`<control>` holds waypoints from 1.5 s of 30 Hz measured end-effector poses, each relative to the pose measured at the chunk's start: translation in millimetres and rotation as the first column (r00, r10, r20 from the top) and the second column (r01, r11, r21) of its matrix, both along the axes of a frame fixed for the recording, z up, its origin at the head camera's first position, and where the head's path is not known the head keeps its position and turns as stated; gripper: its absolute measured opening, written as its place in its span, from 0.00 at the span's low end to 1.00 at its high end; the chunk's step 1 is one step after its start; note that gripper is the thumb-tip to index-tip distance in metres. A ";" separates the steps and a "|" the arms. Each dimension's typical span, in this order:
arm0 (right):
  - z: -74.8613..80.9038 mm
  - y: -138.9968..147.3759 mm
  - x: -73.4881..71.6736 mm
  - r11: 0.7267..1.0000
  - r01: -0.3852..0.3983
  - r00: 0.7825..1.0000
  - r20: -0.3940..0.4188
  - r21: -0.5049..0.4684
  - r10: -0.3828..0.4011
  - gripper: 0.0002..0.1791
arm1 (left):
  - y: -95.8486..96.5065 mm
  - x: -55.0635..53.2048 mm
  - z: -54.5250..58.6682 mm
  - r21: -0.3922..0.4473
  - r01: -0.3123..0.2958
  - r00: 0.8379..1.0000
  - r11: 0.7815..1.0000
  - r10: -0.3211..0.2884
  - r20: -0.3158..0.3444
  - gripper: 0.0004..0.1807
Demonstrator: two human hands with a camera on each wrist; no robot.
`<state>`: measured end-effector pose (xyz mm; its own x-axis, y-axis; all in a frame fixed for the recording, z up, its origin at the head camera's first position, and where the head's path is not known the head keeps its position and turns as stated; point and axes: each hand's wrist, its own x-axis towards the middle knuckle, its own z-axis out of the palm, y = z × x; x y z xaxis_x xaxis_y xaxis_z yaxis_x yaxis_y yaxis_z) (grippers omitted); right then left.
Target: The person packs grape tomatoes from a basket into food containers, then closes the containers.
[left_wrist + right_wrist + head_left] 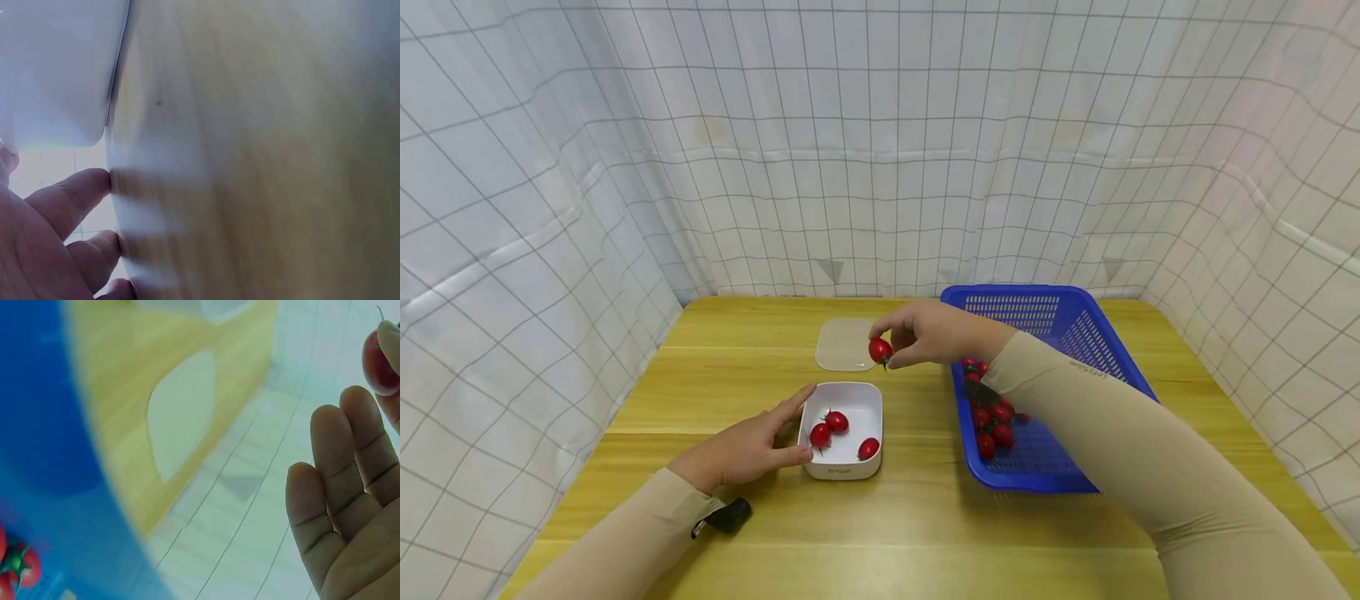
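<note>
My right hand (925, 332) pinches a cherry tomato (880, 350) between thumb and fingers, in the air left of the blue basket. In the right wrist view the same tomato (379, 365) shows a green stem, and the other fingers (334, 456) are extended away from it. A white square container (844, 472) holds three cherry tomatoes, two at its left and one (868, 448) near its front right corner. My left hand (748, 446) rests against the container's left side, its straight thumb and index finger spread along the edge. In the left wrist view, other fingertips (100, 181) meet the wooden table.
At the right stands the blue plastic basket (1037, 482), with several cherry tomatoes (1002, 435) on its left side, partly behind my right sleeve. A translucent lid (842, 346) lies behind the container on the wooden table (880, 550). Grid-patterned white curtains (880, 167) surround the table.
</note>
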<state>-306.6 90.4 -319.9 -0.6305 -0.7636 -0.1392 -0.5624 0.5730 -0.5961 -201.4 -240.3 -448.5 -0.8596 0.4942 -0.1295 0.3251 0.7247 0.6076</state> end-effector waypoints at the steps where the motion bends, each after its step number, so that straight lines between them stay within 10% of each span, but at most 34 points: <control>1: 0.3 -3.8 3.5 1.000 -0.020 1.000 -0.003 0.005 0.020 0.22 | 0.0 0.0 0.1 0.000 -0.001 1.000 1.000 0.001 0.002 0.54; 35: -4.0 -30.1 27.4 0.988 -0.148 0.989 -0.024 0.045 0.149 0.25 | 1.0 -0.5 -3.2 0.008 -0.011 1.000 1.000 0.011 0.029 0.54; 45: -0.1 -7.3 16.9 0.996 -0.011 0.999 0.037 -0.084 0.014 0.26 | 1.7 1.1 -0.1 -0.005 -0.014 1.000 1.000 0.014 0.016 0.54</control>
